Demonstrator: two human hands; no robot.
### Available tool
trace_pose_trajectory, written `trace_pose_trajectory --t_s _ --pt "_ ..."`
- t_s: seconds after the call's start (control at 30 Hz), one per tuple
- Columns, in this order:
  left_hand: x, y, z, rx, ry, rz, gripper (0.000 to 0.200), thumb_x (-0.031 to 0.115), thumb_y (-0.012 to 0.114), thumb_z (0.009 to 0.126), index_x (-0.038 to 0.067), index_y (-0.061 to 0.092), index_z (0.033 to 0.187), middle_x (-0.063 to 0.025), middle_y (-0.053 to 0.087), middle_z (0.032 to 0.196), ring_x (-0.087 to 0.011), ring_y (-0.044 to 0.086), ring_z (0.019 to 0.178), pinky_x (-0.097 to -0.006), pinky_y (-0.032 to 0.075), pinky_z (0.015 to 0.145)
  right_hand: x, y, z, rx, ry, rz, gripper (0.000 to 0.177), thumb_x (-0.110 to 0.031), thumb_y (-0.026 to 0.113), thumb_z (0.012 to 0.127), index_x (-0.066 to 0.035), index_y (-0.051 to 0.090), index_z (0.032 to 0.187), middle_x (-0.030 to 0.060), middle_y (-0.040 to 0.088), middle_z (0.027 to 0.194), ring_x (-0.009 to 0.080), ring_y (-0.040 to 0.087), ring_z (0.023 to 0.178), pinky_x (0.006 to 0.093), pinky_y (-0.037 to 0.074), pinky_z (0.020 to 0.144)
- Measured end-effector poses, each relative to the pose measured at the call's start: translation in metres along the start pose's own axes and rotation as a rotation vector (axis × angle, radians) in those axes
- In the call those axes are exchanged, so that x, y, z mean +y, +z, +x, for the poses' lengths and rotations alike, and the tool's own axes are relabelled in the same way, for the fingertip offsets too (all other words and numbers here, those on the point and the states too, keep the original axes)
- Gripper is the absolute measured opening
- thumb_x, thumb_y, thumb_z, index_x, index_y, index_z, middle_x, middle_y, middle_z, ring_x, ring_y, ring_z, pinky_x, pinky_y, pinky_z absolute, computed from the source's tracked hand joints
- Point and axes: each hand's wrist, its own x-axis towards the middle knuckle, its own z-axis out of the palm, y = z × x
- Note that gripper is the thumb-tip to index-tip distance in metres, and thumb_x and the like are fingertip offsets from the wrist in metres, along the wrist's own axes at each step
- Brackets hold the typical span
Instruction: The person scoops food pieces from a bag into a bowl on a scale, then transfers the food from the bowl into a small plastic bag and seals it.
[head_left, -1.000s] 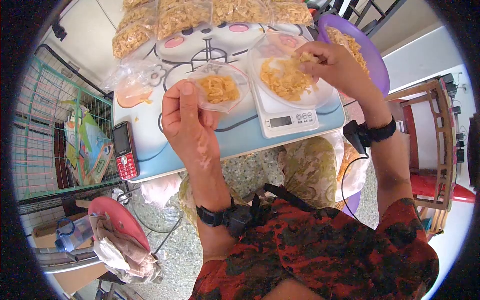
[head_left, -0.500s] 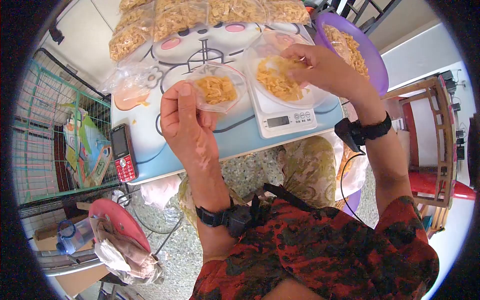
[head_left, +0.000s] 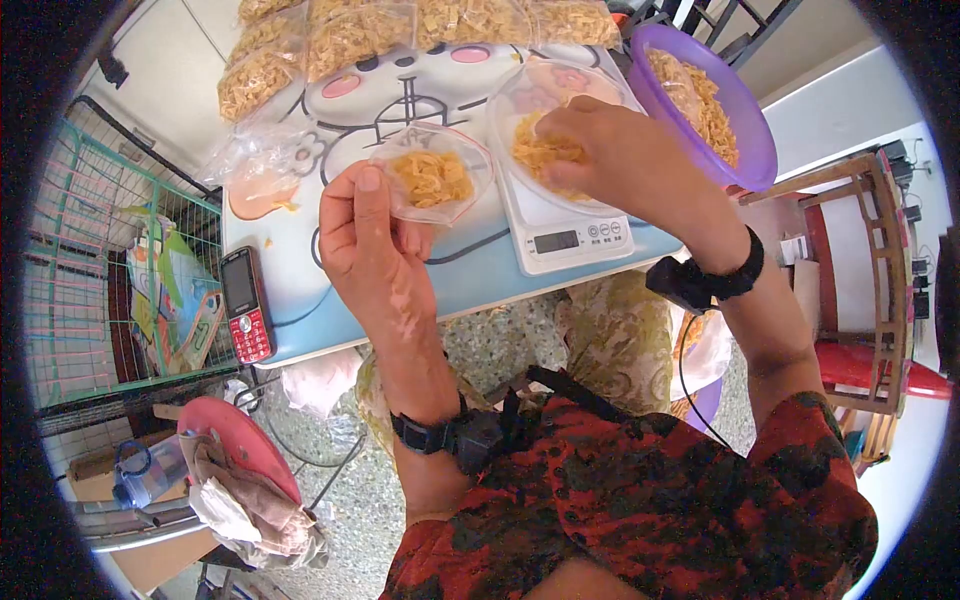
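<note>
My left hand [head_left: 372, 235] pinches the edge of a small clear plastic bag [head_left: 478, 188] between thumb and fingers. The bag's mouth gapes, and yellow dried strips [head_left: 430, 178] lie inside. To the right, my right hand [head_left: 610, 150] reaches down into a clear round bowl [head_left: 508, 98], its curled fingertips closed among more of the yellow strips [head_left: 535, 150]. Beneath the bowl stands a white digital kitchen scale [head_left: 548, 262], whose display figures are too small to read. The fingertips of my right hand are partly hidden by the hand itself.
Filled plastic bags [head_left: 360, 45] line the table's back. A purple basin [head_left: 755, 165] with more strips stands at the back right. Loose plastic bags [head_left: 265, 155] lie on the left, with a red phone [head_left: 246, 305] at the table's left edge beside a green wire cage [head_left: 85, 260].
My right hand has moved left and lower into the bowl, and its fingers now reach deeper among the strips. My left hand and the bag have stayed almost still.
</note>
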Motion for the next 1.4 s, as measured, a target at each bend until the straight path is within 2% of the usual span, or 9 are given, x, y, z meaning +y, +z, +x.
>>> trace_pose_trajectory --t_s 0.23,0.33,0.43,0.53,0.73,1.03,1.23,1.37,1.4 --pt "0.001 -0.002 0.001 0.002 -0.002 0.026 0.01 0.017 0.063 0.093 0.008 0.059 0.096 0.003 0.055 0.071 -0.0034 0.037 0.046 -0.0196 0.027 0.039 0.029 0.01 0.007 0.087 -0.03 0.187 0.026 -0.025 0.061 0.083 -0.003 0.067 0.096 0.0159 0.067 0.085 0.0328 0.065 0.079 0.0418 0.052 0.075" --pt "0.002 0.001 0.001 0.012 0.008 0.04 0.014 0.019 0.064 0.092 0.007 0.06 0.096 0.0032 0.051 0.067 -0.0038 0.036 0.046 -0.0199 0.026 0.04 0.038 0.001 0.004 0.078 0.148 0.411 0.018 -0.015 0.067 0.086 -0.002 0.067 0.099 0.0021 0.064 0.075 0.0098 0.06 0.068 0.0246 0.049 0.062" --pt "0.001 -0.002 0.001 -0.007 0.008 0.027 0.014 0.019 0.064 0.092 0.007 0.059 0.096 0.0025 0.054 0.069 -0.004 0.038 0.047 -0.0198 0.028 0.04 0.046 -0.01 -0.001 0.08 0.274 0.824 0.019 -0.018 0.066 0.09 -0.002 0.067 0.101 -0.0016 0.063 0.08 0.0049 0.058 0.071 0.0216 0.049 0.061" --pt "0.0 -0.002 0.001 -0.029 0.011 0.02 0.013 0.018 0.063 0.093 0.006 0.059 0.096 0.002 0.056 0.071 -0.0041 0.039 0.047 -0.0198 0.029 0.04 0.053 -0.013 -0.006 0.162 0.313 1.006 0.021 -0.017 0.064 0.092 -0.002 0.065 0.106 0.0001 0.064 0.086 0.0069 0.061 0.073 0.0206 0.051 0.062" --pt "0.0 0.001 0.0 -0.007 0.0 0.029 0.014 0.018 0.063 0.093 0.006 0.06 0.098 0.0025 0.056 0.071 -0.0042 0.037 0.047 -0.0199 0.028 0.041 0.062 -0.014 -0.012 0.201 0.373 1.509 0.021 -0.011 0.062 0.092 0.001 0.061 0.108 0.0056 0.065 0.099 0.0154 0.066 0.088 0.0272 0.058 0.077" --pt "0.0 0.002 0.001 -0.003 -0.006 0.012 0.014 0.018 0.063 0.093 0.006 0.06 0.098 0.0028 0.056 0.071 -0.004 0.037 0.047 -0.0197 0.028 0.041 0.031 -0.017 -0.003 0.363 0.236 1.714 0.014 -0.008 0.061 0.091 0.0 0.061 0.103 0.0081 0.066 0.1 0.0202 0.066 0.092 0.0314 0.059 0.082" --pt "-0.001 0.001 0.001 -0.032 -0.011 -0.003 0.015 0.019 0.064 0.092 0.006 0.059 0.097 0.0011 0.055 0.069 -0.0054 0.039 0.048 -0.0216 0.03 0.042 -0.048 -0.008 0.018 0.417 0.198 1.358 0.015 -0.012 0.062 0.09 -0.001 0.063 0.1 0.0094 0.066 0.094 0.0225 0.066 0.088 0.0329 0.056 0.079" --pt "0.003 -0.001 0.0 -0.021 -0.011 -0.012 0.016 0.019 0.064 0.093 0.005 0.058 0.096 0.0001 0.054 0.068 -0.006 0.04 0.049 -0.0221 0.032 0.042 -0.078 0.03 0.03 0.691 -0.134 0.611 0.014 -0.012 0.06 0.084 -0.005 0.06 0.096 0.0147 0.061 0.091 0.0354 0.061 0.086 0.0405 0.051 0.072" --pt "0.005 0.0 -0.001 0.002 -0.016 -0.001 0.016 0.019 0.063 0.093 0.005 0.058 0.095 0.0002 0.054 0.068 -0.0058 0.041 0.049 -0.0215 0.032 0.043 -0.081 0.034 0.028 0.658 -0.135 0.558 0.015 -0.01 0.061 0.084 -0.006 0.061 0.098 0.0125 0.061 0.091 0.0315 0.062 0.084 0.0377 0.051 0.071"
